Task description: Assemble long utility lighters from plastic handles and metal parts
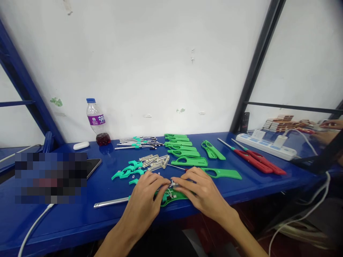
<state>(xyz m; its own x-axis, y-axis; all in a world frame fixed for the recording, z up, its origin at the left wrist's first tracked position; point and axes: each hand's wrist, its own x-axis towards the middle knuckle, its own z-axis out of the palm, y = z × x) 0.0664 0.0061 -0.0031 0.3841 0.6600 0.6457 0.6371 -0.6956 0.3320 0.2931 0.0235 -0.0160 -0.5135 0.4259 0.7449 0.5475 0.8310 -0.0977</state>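
Note:
My left hand (146, 194) and my right hand (202, 189) meet fingertip to fingertip at the table's front edge. Both pinch a small white-and-metal part (173, 184), its far end hidden by my right fingers. Under them lies a green lighter handle half (178, 196) with wires and a black piece in it; a long metal tube (111, 202) sticks out to the left. Just beyond my left hand are several teal triggers (128, 170) and clear fuel tanks (155, 162). A screwdriver (177, 167) lies behind my hands, near another green handle half (225, 174).
Farther back lie metal lighter tubes with wires (136, 142) and several green handle halves (184, 152). Red lighters (253, 160) and a white power strip (268, 145) are right. A bottle (97, 123), a white case (81, 145) and a blurred-out phone (93, 166) are left.

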